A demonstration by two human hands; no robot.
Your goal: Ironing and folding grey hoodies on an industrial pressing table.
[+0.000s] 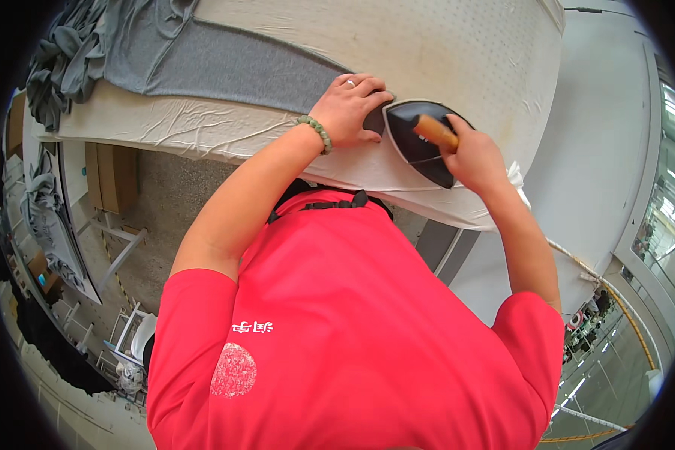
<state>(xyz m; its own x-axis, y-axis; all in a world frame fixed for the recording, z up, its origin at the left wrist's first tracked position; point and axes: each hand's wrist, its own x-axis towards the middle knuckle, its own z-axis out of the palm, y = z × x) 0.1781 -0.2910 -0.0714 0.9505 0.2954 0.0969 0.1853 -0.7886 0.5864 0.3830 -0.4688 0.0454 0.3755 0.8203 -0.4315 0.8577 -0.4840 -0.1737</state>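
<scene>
A grey knit garment (232, 64) lies stretched along the padded ironing table, its narrow end toward the middle. My left hand (349, 109) rests on that end with the fingers spread and lying over the cloth; a ring and a green bead bracelet are on it. Just right of these fingers stands a black iron (420, 154), pointed at both ends, on the pale cover. My right hand (474, 156) is wrapped round the iron's wooden handle (436, 133), which looks slightly blurred. The iron's underside is hidden.
The ironing table (457, 45) has a wrinkled cream cover. More grey fabric (75, 56) is heaped at its far left. Below on the left are a cardboard box (112, 176) and a white metal frame (120, 244). A hose (615, 292) curves down at the right.
</scene>
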